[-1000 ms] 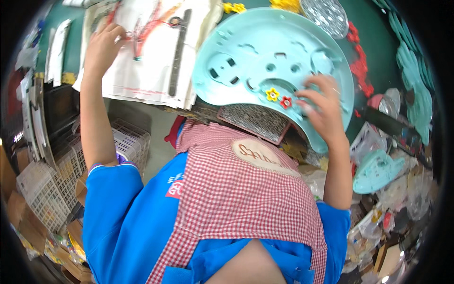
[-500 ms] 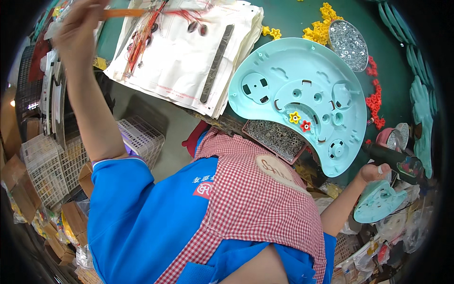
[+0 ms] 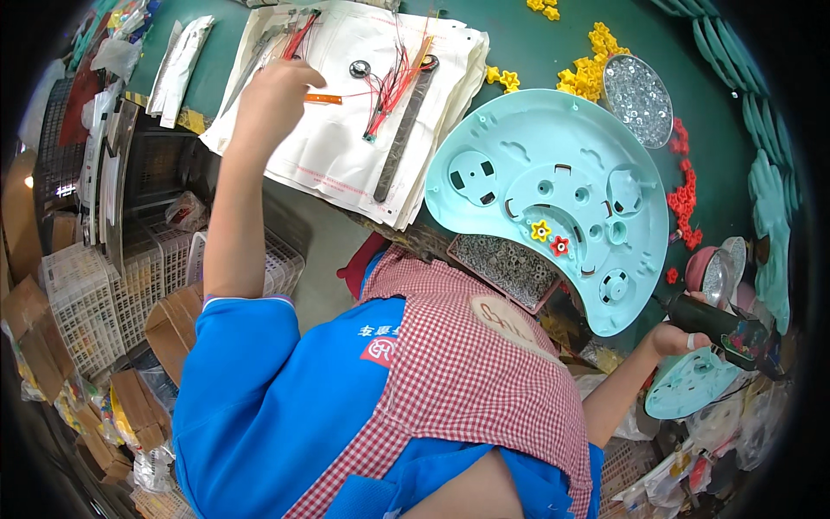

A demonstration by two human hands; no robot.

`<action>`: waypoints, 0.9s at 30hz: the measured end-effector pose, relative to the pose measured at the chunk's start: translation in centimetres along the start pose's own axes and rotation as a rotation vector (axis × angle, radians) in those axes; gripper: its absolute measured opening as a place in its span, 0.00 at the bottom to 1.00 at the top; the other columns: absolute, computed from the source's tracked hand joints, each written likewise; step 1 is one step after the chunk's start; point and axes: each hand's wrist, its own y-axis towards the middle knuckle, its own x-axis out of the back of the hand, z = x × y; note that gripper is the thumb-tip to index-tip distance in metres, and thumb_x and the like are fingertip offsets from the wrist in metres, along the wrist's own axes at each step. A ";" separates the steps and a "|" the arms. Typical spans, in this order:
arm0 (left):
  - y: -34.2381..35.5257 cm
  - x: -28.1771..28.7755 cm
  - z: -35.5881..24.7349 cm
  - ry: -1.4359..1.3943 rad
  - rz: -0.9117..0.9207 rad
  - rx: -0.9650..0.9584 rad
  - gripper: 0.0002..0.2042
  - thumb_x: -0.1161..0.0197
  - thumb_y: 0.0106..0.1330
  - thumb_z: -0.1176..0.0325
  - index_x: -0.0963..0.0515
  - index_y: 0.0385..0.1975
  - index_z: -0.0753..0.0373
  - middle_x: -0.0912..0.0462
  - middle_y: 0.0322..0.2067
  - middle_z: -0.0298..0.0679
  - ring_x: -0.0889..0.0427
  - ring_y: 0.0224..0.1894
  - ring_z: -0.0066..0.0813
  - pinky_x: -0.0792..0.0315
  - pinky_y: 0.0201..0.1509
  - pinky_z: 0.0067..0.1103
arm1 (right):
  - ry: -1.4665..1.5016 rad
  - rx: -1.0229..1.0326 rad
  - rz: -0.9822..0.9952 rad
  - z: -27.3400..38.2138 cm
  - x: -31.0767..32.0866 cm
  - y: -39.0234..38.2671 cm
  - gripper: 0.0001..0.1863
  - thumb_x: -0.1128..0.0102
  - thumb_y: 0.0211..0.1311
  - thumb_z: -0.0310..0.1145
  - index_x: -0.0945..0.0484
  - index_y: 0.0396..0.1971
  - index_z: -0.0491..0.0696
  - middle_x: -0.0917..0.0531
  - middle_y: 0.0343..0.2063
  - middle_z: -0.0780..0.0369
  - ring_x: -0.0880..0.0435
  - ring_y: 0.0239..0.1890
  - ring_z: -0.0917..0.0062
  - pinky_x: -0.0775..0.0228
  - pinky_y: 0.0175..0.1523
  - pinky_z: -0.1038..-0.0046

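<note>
On a stack of white paper (image 3: 341, 147) lie red-wired parts (image 3: 389, 95), small round speakers (image 3: 360, 69), an orange strip (image 3: 322, 99) and a dark bar (image 3: 393, 151). My left hand (image 3: 277, 95) is curled over the papers beside the orange strip; what its fingertips hold is hidden. A large turquoise moulded panel (image 3: 553, 130) lies to the right, a yellow star (image 3: 540, 230) and red star (image 3: 560, 246) in its curved recess. Below its right edge, my right hand (image 3: 679, 340) grips a black handheld tool (image 3: 709, 320), beside another turquoise piece (image 3: 683, 394).
Yellow star pieces (image 3: 588, 65), red ones (image 3: 683, 190) and a dish of clear bits (image 3: 637, 99) surround the panel. A tray of metal parts (image 3: 501, 268) sits under its front edge, a pink bowl (image 3: 705, 272) rightward. Turquoise mouldings line the far right; plastic crates (image 3: 86, 303) stand lower left.
My left hand has come back rightward over the papers, where the orange strip and wires now lie differently. My right hand left the panel for the black tool, which is now raised slightly.
</note>
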 end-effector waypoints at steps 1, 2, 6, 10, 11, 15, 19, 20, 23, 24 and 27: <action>-0.2 -0.3 -0.8 0.000 -0.088 -0.192 0.11 0.42 0.54 0.82 0.15 0.29 0.60 0.16 0.34 0.34 0.20 0.44 0.34 0.25 0.49 0.28 | -0.004 -0.005 -0.004 0.2 -0.2 0.0 0.49 0.66 0.63 0.72 0.37 0.58 0.34 0.24 0.32 0.52 0.23 0.34 0.68 0.27 0.39 0.74; -0.1 -1.4 -0.8 -0.080 -0.158 -0.346 0.12 0.43 0.54 0.82 0.16 0.32 0.57 0.16 0.37 0.32 0.20 0.47 0.32 0.26 0.52 0.28 | -0.008 -0.009 -0.008 0.5 -0.3 0.0 0.49 0.66 0.63 0.72 0.37 0.58 0.34 0.24 0.32 0.52 0.23 0.34 0.68 0.26 0.39 0.74; 0.0 -4.6 -3.6 0.013 -0.358 -0.540 0.10 0.36 0.54 0.79 0.17 0.34 0.56 0.15 0.41 0.31 0.20 0.51 0.34 0.27 0.55 0.29 | -0.012 -0.017 0.015 0.1 0.0 0.0 0.49 0.68 0.64 0.71 0.38 0.59 0.34 0.23 0.34 0.52 0.22 0.36 0.67 0.26 0.42 0.73; 3.4 -4.8 -2.1 -0.117 -0.491 -0.621 0.13 0.34 0.52 0.78 0.18 0.38 0.57 0.16 0.42 0.33 0.19 0.49 0.35 0.27 0.53 0.28 | -0.051 -0.011 0.033 0.2 -0.3 0.0 0.48 0.69 0.65 0.70 0.40 0.59 0.33 0.23 0.37 0.51 0.22 0.40 0.66 0.26 0.46 0.71; 3.9 -4.5 -1.9 -0.433 -0.453 -0.461 0.09 0.35 0.56 0.79 0.18 0.35 0.58 0.15 0.40 0.35 0.19 0.49 0.32 0.26 0.51 0.24 | -0.047 -0.024 0.039 -0.3 0.1 -0.1 0.48 0.69 0.65 0.70 0.41 0.60 0.33 0.23 0.38 0.50 0.22 0.40 0.65 0.26 0.48 0.71; 6.0 -0.2 -3.0 -1.281 -0.731 -0.146 0.07 0.39 0.66 0.73 0.23 0.42 0.65 0.17 0.30 0.37 0.19 0.28 0.22 0.27 0.30 0.17 | -0.248 0.173 -0.188 -1.1 0.3 0.5 0.37 0.61 0.70 0.59 0.39 0.57 0.35 0.26 0.45 0.48 0.21 0.40 0.63 0.25 0.48 0.67; 5.3 5.8 -9.1 -1.539 -0.509 -0.135 0.04 0.43 0.70 0.72 0.23 0.37 0.65 0.18 0.27 0.34 0.24 0.21 0.15 0.32 0.23 0.13 | -0.194 0.908 -0.433 5.3 1.1 3.4 0.25 0.57 0.69 0.45 0.36 0.51 0.36 0.22 0.39 0.49 0.21 0.40 0.64 0.26 0.48 0.68; 4.9 6.6 -11.4 -1.601 -0.382 -0.140 0.04 0.40 0.68 0.73 0.21 0.35 0.67 0.17 0.28 0.36 0.23 0.21 0.16 0.31 0.22 0.14 | -0.129 0.842 -0.222 7.9 -1.7 2.3 0.21 0.54 0.66 0.41 0.32 0.45 0.36 0.21 0.40 0.50 0.21 0.41 0.63 0.28 0.50 0.67; 3.7 5.4 -15.9 -1.597 -0.202 -0.381 0.07 0.35 0.63 0.73 0.19 0.38 0.68 0.16 0.28 0.35 0.20 0.28 0.12 0.27 0.29 0.11 | 0.168 0.415 0.413 13.5 -11.4 -0.3 0.16 0.40 0.56 0.33 0.22 0.42 0.38 0.19 0.46 0.51 0.22 0.50 0.61 0.33 0.59 0.63; 3.3 5.4 -17.2 -1.587 -0.163 -0.423 0.07 0.34 0.63 0.72 0.18 0.38 0.67 0.16 0.29 0.34 0.21 0.27 0.11 0.28 0.28 0.10 | 0.300 0.293 0.593 15.1 -14.7 -0.2 0.23 0.34 0.53 0.31 0.24 0.49 0.40 0.21 0.51 0.53 0.24 0.55 0.65 0.36 0.61 0.64; 2.9 4.6 -19.5 -1.622 -0.061 -0.317 0.08 0.33 0.63 0.69 0.18 0.35 0.68 0.17 0.25 0.33 0.22 0.24 0.11 0.29 0.25 0.11 | 0.614 -0.325 0.789 16.7 -18.3 -2.0 0.20 0.33 0.58 0.26 0.26 0.51 0.41 0.17 0.38 0.63 0.19 0.40 0.84 0.27 0.45 0.81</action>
